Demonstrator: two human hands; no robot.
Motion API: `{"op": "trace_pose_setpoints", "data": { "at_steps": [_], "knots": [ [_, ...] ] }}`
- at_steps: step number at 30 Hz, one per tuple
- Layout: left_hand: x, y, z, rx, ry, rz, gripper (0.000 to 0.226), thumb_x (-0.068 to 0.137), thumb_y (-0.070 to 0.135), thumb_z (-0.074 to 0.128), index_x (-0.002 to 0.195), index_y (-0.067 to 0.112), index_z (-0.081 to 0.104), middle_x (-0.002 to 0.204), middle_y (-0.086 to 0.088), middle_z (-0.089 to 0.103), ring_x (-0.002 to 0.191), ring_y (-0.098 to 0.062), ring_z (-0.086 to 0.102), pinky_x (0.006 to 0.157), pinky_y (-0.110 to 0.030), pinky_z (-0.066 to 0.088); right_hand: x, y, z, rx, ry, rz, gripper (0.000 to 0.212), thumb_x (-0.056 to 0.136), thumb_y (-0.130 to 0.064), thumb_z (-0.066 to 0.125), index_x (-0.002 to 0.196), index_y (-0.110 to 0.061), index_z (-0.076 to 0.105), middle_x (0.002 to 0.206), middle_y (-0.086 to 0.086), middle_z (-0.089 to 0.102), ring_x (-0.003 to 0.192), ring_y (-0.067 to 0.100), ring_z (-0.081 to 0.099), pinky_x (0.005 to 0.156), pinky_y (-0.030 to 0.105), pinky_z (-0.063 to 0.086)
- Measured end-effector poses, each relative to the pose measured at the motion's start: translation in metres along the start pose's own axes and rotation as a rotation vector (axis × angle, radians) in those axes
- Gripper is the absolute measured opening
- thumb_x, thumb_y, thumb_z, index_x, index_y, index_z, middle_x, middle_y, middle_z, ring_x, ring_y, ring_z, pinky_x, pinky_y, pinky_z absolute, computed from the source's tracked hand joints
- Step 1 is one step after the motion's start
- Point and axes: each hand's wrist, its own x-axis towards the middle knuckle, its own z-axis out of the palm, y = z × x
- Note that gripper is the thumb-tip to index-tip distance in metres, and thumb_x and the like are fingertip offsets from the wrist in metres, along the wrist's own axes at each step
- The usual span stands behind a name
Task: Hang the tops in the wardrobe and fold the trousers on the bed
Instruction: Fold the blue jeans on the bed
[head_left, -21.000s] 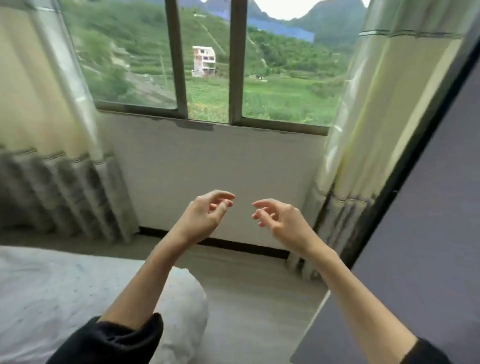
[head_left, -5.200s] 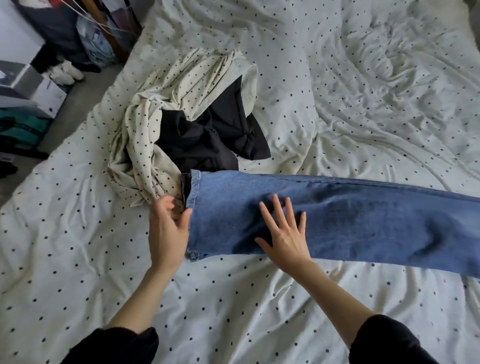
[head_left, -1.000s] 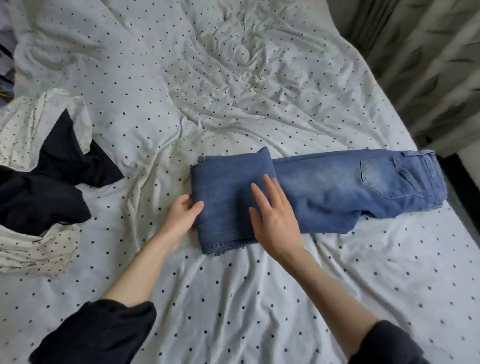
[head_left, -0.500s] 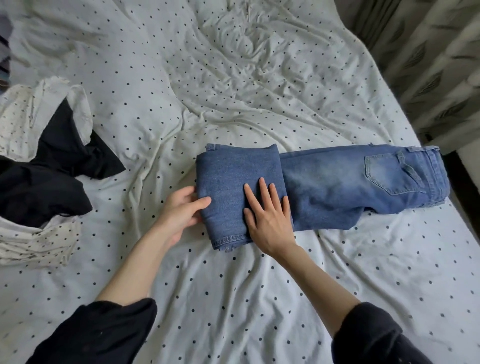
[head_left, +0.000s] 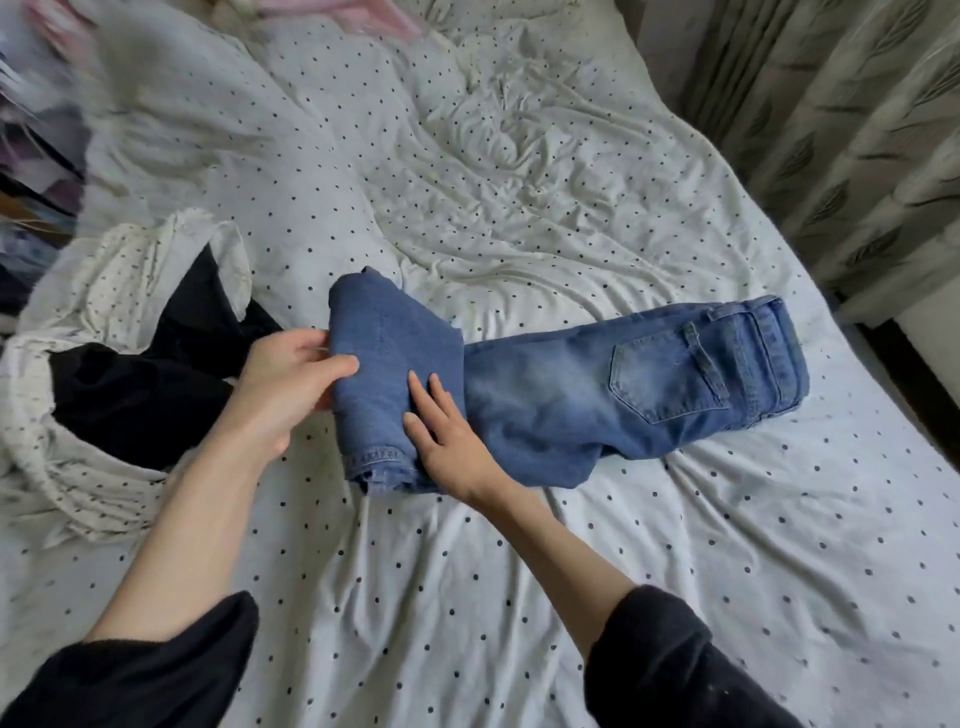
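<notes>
Covering most of the view, the bed (head_left: 519, 597) lay bare toward its near edge, with the jeans (head_left: 597, 395) across its middle and a cream-and-black heap (head_left: 119, 374) just left. The left hand (head_left: 283, 387) gripped the folded leg end's left edge. The right hand (head_left: 447, 441) pressed flat on it, fingers straight.

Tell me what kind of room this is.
Most likely a bedroom: a bed with a dotted white sheet fills the view, patterned curtains hang beside it, and jeans lie on it.

Matt denim jeans (head_left: 597, 384), creased cotton sheet (head_left: 519, 597)
</notes>
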Motion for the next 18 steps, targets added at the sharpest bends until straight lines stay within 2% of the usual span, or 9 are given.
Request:
{"op": "trace_pose_setpoints", "data": {
  "at_steps": [3, 5, 7, 9, 11, 13, 15, 16, 18],
  "knots": [
    [0.004, 0.005, 0.031, 0.044, -0.016, 0.005, 0.019, 0.083, -0.002, 0.06, 0.076, 0.016, 0.06, 0.07, -0.001, 0.065, 0.066, -0.014, 0.058, 0.056, -0.022, 0.049, -0.007, 0.006, -0.019, 0.329, 0.053, 0.062, 0.043, 0.102, -0.025, 0.037, 0.145, -0.024, 0.035, 0.152, -0.004, 0.032, 0.142, 0.009, 0.024, 0.117, 0.028, 0.017],
    [0.005, 0.007, 0.057, 0.07, -0.055, 0.05, 0.017, 0.082, 0.007, 0.065, 0.078, 0.022, 0.059, 0.073, 0.001, 0.064, 0.068, -0.015, 0.058, 0.063, -0.029, 0.049, -0.023, 0.018, -0.041, 0.478, 0.121, 0.08, 0.032, 0.102, -0.023, 0.039, 0.131, -0.023, 0.052, 0.133, -0.011, 0.053, 0.13, 0.008, 0.043, 0.111, 0.027, 0.031],
    [0.004, 0.007, 0.085, 0.111, -0.108, 0.12, 0.013, 0.081, 0.019, 0.069, 0.081, 0.027, 0.059, 0.075, 0.006, 0.061, 0.068, -0.012, 0.058, 0.069, -0.032, 0.052, -0.039, 0.029, -0.067, 0.608, 0.237, 0.123, 0.025, 0.101, -0.03, 0.038, 0.121, -0.028, 0.054, 0.124, -0.014, 0.056, 0.125, 0.009, 0.047, 0.103, 0.027, 0.039],
    [0.001, 0.002, 0.117, 0.226, -0.245, 0.165, 0.015, 0.087, 0.028, 0.063, 0.102, 0.027, 0.061, 0.095, 0.005, 0.061, 0.08, -0.014, 0.061, 0.083, -0.038, 0.054, -0.052, 0.04, -0.099, 0.765, 0.384, 0.153, 0.034, 0.101, -0.038, 0.032, 0.128, -0.027, 0.048, 0.135, -0.009, 0.049, 0.124, 0.01, 0.047, 0.097, 0.027, 0.042],
    [-0.003, -0.012, 0.148, 0.353, -0.449, 0.141, 0.043, 0.094, 0.031, 0.052, 0.135, 0.02, 0.047, 0.132, 0.002, 0.049, 0.112, -0.014, 0.055, 0.103, -0.036, 0.042, -0.061, 0.053, -0.129, 0.834, 0.523, 0.152, 0.045, 0.101, -0.043, 0.029, 0.139, -0.024, 0.041, 0.142, -0.009, 0.043, 0.121, 0.008, 0.047, 0.095, 0.026, 0.041],
    [-0.007, -0.029, 0.174, 0.396, -0.603, 0.057, 0.051, 0.098, 0.029, 0.046, 0.145, 0.017, 0.032, 0.151, 0.004, 0.029, 0.136, -0.01, 0.032, 0.113, -0.026, 0.023, -0.067, 0.066, -0.15, 0.695, 0.602, 0.148, 0.044, 0.101, -0.04, 0.033, 0.142, -0.024, 0.039, 0.146, -0.009, 0.04, 0.125, 0.005, 0.044, 0.106, 0.029, 0.035],
    [-0.009, -0.047, 0.187, 0.452, -0.634, 0.072, 0.049, 0.099, 0.021, 0.045, 0.145, 0.014, 0.033, 0.153, 0.003, 0.026, 0.14, -0.01, 0.024, 0.114, -0.021, 0.018, -0.069, 0.076, -0.151, 0.358, 0.586, 0.1, 0.043, 0.101, -0.032, 0.038, 0.143, -0.02, 0.038, 0.149, -0.006, 0.037, 0.134, 0.005, 0.035, 0.112, 0.025, 0.024],
    [-0.009, -0.053, 0.19, 0.457, -0.591, 0.145, 0.044, 0.098, 0.015, 0.046, 0.142, 0.012, 0.039, 0.15, 0.001, 0.033, 0.138, -0.01, 0.03, 0.111, -0.018, 0.024, -0.067, 0.082, -0.147, 0.174, 0.55, 0.054, 0.043, 0.101, -0.026, 0.04, 0.143, -0.017, 0.038, 0.15, -0.002, 0.035, 0.138, 0.008, 0.03, 0.113, 0.023, 0.02],
    [-0.009, -0.059, 0.191, 0.378, -0.363, 0.28, 0.034, 0.095, 0.001, 0.047, 0.127, 0.007, 0.055, 0.133, -0.004, 0.051, 0.124, -0.011, 0.046, 0.095, -0.007, 0.036, -0.06, 0.097, -0.134, -0.167, 0.456, -0.034, 0.045, 0.1, -0.021, 0.043, 0.144, -0.015, 0.036, 0.154, 0.005, 0.025, 0.144, 0.017, 0.017, 0.117, 0.029, 0.012]
  ]
}}
